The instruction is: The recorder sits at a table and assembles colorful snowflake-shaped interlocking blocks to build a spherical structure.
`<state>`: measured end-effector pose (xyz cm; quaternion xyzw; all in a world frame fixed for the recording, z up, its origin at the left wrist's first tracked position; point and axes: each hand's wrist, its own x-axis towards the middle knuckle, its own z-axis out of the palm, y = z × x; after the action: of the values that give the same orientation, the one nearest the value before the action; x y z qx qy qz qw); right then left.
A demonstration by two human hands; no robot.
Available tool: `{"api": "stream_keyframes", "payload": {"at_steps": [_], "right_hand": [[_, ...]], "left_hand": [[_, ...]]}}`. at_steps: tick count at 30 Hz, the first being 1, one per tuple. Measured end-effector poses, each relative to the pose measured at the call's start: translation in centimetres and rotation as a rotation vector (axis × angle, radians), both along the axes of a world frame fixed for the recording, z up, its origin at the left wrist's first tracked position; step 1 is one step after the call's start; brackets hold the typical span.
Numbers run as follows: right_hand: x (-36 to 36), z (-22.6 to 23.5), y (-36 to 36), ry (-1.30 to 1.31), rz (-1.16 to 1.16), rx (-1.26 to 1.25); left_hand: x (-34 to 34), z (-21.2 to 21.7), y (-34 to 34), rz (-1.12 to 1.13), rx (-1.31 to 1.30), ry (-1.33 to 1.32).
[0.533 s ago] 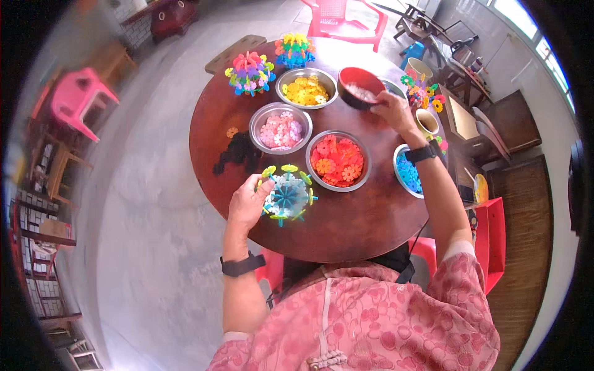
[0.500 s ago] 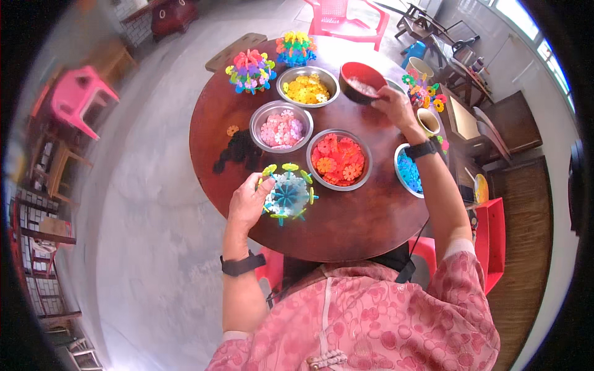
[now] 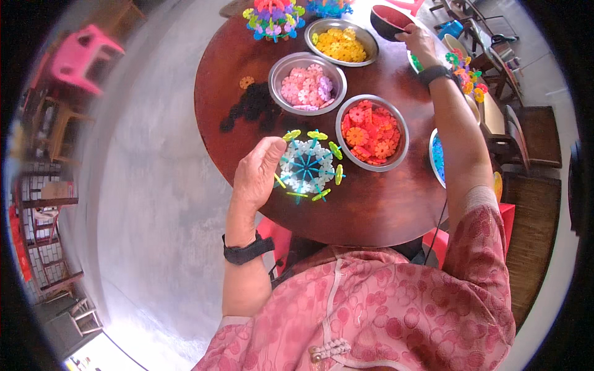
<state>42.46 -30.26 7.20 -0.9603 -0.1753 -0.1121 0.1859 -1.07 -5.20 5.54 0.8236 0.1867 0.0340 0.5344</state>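
Note:
My left hand (image 3: 257,172) closes its thumb and fingers on the near-left edge of a round snowflake-disc model (image 3: 306,168). The model has white discs, blue spokes and yellow-green discs around its rim. With my arm stretched out to the far right, my right hand (image 3: 422,48) grips the rim of a bowl (image 3: 388,23), dark outside and red inside. What lies in that bowl is mostly hidden. Beneath my right hand a container with green pieces (image 3: 416,62) shows in part.
On the round brown table (image 3: 334,216) stand metal bowls of red discs (image 3: 371,135), pink discs (image 3: 306,86) and yellow discs (image 3: 340,44). Black pieces (image 3: 250,106) lie loose at left. A blue-disc bowl (image 3: 438,157) sits by my right forearm. A finished-looking colourful model (image 3: 273,21) stands behind.
My right hand has carried the dark bowl farther back and to the right, uncovering some green pieces. My left hand stays at the model. The whole view has shifted.

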Motion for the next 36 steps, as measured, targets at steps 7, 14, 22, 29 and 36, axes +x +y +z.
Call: {"api": "stream_keyframes", "payload": {"at_steps": [7,14,22,29,36], "right_hand": [[2.0,-2.2,0.2,0.014,-0.035,0.005],[-0.9,-1.6,0.9,0.098,-0.037,-0.007],[-7.4,1.2,1.0,-0.173,0.369,-0.024],[-14.5,-1.4,5.3,-0.024,0.699,-0.070],[-15.4,-1.8,4.8,-0.016,0.459,-0.075]], "left_hand": [[0.2,0.5,-0.5,-0.061,-0.044,0.015],[0.0,0.4,-0.8,-0.082,-0.033,0.033],[0.5,0.1,-0.6,-0.075,0.021,0.060],[1.0,-2.4,0.6,-0.040,-0.056,-0.023],[0.9,-2.6,1.1,-0.033,-0.137,-0.058]]}}
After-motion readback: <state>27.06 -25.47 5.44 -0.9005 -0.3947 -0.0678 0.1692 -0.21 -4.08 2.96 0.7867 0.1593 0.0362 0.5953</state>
